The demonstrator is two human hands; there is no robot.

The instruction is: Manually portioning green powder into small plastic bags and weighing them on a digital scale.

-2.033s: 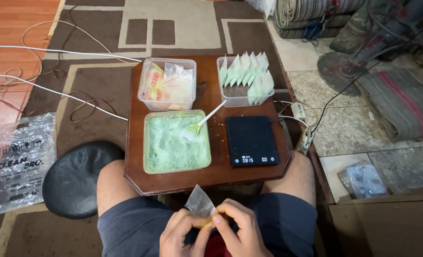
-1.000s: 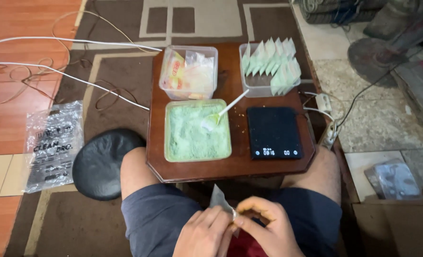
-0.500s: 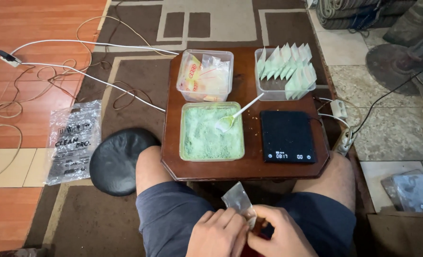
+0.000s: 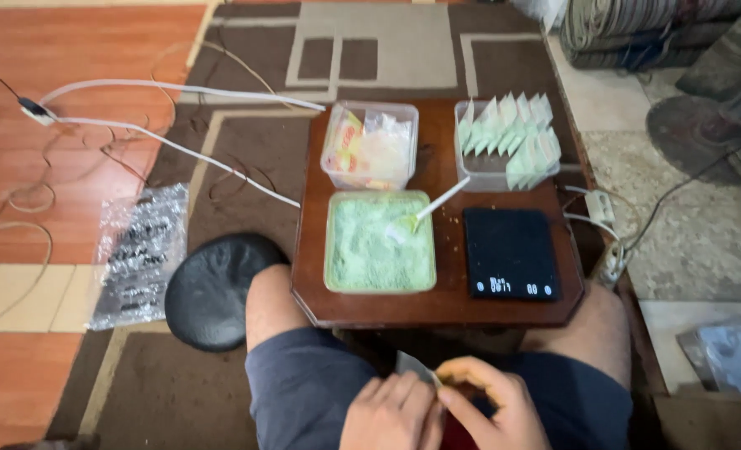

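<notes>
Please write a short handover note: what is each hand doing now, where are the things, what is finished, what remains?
Left hand and right hand: together over the lap, pinching a small clear packet.
Low wooden table: tub of green powder with a white spoon, black scale, a tub of filled green packets, a tub of empty bags.
Done: many packets filled.
Left: the powder tub looks nearly full.

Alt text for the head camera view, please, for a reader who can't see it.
Seated person's left hand and right hand pinch a small clear sachet over their lap. In front, a low wooden table holds a tub of green powder with a white spoon, a black scale, and two clear tubs of packets.
</notes>
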